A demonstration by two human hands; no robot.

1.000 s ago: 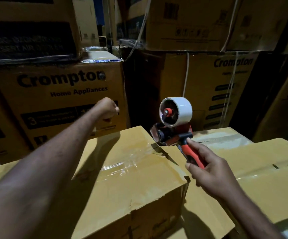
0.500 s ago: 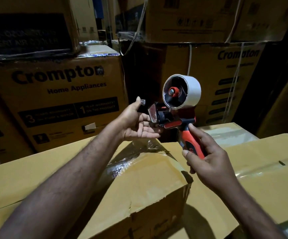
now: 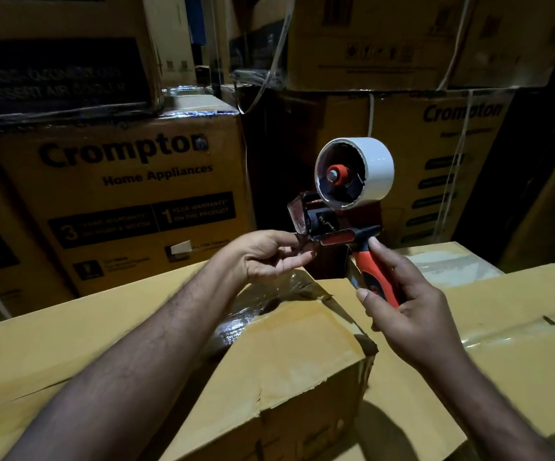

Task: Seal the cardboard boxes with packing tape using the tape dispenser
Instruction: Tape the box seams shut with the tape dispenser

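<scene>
Left hand (image 3: 266, 257): moved since a second ago from a fist stretched out over the far edge of the box to the front of the tape dispenser (image 3: 332, 224), which has risen off the box top.

Item 1, tape dispenser. Pistol-grip type with a black frame and red trim. The orange and black handle (image 3: 371, 271) points down and toward the person. A clear guard plate stands at the front, on the left. It is held in the air above the far edge of the near box (image 3: 286, 367), close to that box's far right corner, touching no box.

Item 2, roll of tape (image 3: 372, 168). It is white on the outside, mounted upright on top of the frame on an orange hub, with its open side facing the camera.

Item 3, hands. The left thumb and fingertips are pinched together on the lower front edge of the dispenser, under the guard. Whether a tape end lies between them cannot be told. The right hand (image 3: 412, 314) is wrapped round the handle, thumb along its near side.

Item 4, near box. Brown cardboard with a dented, torn right edge. A wrinkled strip of clear tape (image 3: 253, 314) runs across its top toward the far edge.

Item 5, second box (image 3: 519, 314). It sits just beside the first on the right, with glossy tape across its top.

Item 6, stacked cartons (image 3: 130, 194). They stand behind, printed "Crompton Home Appliances", some bound with white straps (image 3: 462, 121).
</scene>
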